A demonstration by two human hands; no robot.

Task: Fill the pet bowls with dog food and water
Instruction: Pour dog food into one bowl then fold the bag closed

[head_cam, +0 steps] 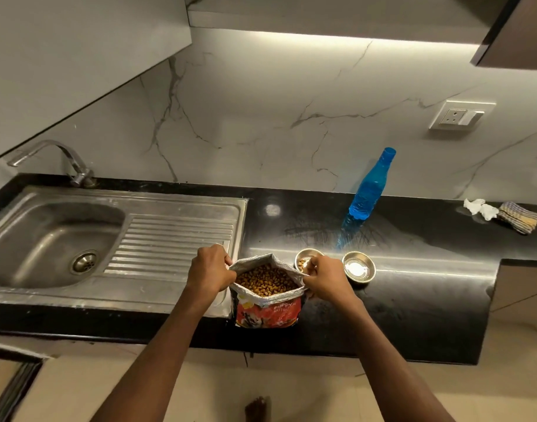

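An orange dog food bag stands upright on the black counter's front edge, its silver-lined mouth spread wide over brown kibble. My left hand grips the bag's left rim and my right hand grips the right rim. Just behind my right hand sits a small steel bowl with some kibble in it, partly hidden by my fingers. A second steel bowl to its right holds something pale and shiny, perhaps water. A blue plastic bottle, uncapped, stands behind the bowls.
A steel sink with drainboard and tap fills the counter's left half. Crumpled white tissue and a folded striped cloth lie at the far right. The counter ends in a cabinet step at right; a wall socket sits above.
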